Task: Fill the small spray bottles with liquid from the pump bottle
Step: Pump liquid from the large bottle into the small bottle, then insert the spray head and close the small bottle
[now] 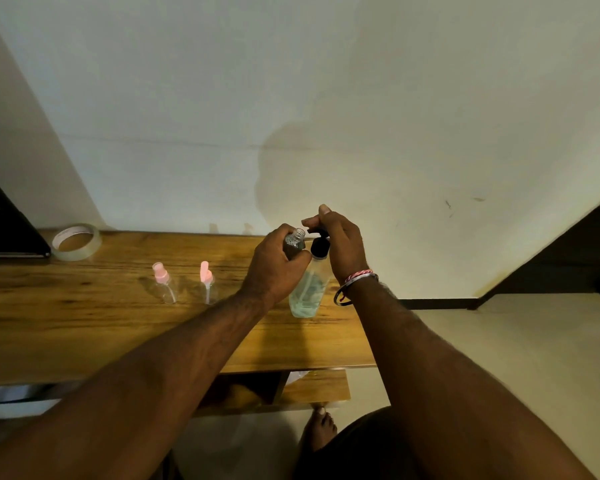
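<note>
Far out to the left of the left hand, against the wall: dark flat thing [4, 223], cut off by the edge of view, kind impossible to tell. Just beside it, a roll of clear tape [76, 241] lying flat on the wooden table [66, 323].

Nearer the left hand but still well apart from it: small clear spray bottle [164, 284] with a pink top, standing on the table. Between that one and the left hand: second clear bottle [208, 287], pink sprayer [205, 271] sitting tilted in its neck, thin tube showing through the clear wall.

Left hand [274, 268] raised over the table, fingers curled round a third small bottle [294, 242], gripping it. Top off, threaded neck bare and pointing up and to the right, toward the other hand. Contents not readable through the fingers.

Touching or just beside that bare neck: black pump head [318, 245] of the pump bottle [307, 294]. Pump bottle upright on the table between the two wrists, clear wall, pale green liquid in the lower part, dip tube visible inside.

Right hand [340, 244] over the pump head, fingers bent down around it, fingertips [312, 221] on top near the spout. Pressed or only resting: cannot tell. Red-and-white thread band and dark bangle [355, 287] on the right wrist.

Below both hands, under the table edge: wooden shelf [312, 386]; beneath it a bare foot [321, 427] on the pale floor [499, 341].
</note>
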`<state>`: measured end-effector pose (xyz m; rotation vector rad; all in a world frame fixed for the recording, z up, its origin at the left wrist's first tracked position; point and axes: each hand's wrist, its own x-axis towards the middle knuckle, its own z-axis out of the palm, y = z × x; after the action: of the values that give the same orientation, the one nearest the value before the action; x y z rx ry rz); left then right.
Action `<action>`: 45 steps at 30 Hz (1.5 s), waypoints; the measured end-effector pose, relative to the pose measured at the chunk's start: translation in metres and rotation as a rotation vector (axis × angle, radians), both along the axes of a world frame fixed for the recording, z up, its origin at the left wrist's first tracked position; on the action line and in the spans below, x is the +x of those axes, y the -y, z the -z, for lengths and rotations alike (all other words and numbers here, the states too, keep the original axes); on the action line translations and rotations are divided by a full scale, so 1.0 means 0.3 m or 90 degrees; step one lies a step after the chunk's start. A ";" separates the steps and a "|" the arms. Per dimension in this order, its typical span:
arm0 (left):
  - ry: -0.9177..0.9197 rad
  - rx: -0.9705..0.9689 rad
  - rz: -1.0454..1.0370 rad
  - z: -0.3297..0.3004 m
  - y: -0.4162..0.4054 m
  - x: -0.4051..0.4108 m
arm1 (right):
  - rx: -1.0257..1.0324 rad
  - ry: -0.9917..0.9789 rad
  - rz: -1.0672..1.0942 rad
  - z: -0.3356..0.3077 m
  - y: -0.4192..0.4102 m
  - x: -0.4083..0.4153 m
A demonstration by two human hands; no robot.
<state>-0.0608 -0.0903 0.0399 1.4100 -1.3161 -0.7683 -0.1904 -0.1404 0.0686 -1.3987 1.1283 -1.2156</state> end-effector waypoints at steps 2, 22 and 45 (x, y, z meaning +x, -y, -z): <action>-0.007 -0.003 0.000 0.000 -0.007 0.001 | -0.014 -0.006 0.002 -0.014 0.002 -0.003; -0.033 -0.063 -0.081 -0.191 -0.307 0.107 | -0.267 -0.324 -0.060 -0.276 -0.266 0.072; 0.009 0.173 -0.232 0.279 -0.548 0.339 | -0.087 -0.466 -0.169 0.362 -0.449 0.321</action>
<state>0.0409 0.0740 -0.0438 1.8117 -0.9487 -0.7055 -0.0942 -0.0058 -0.0399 -2.1136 1.2901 -0.5968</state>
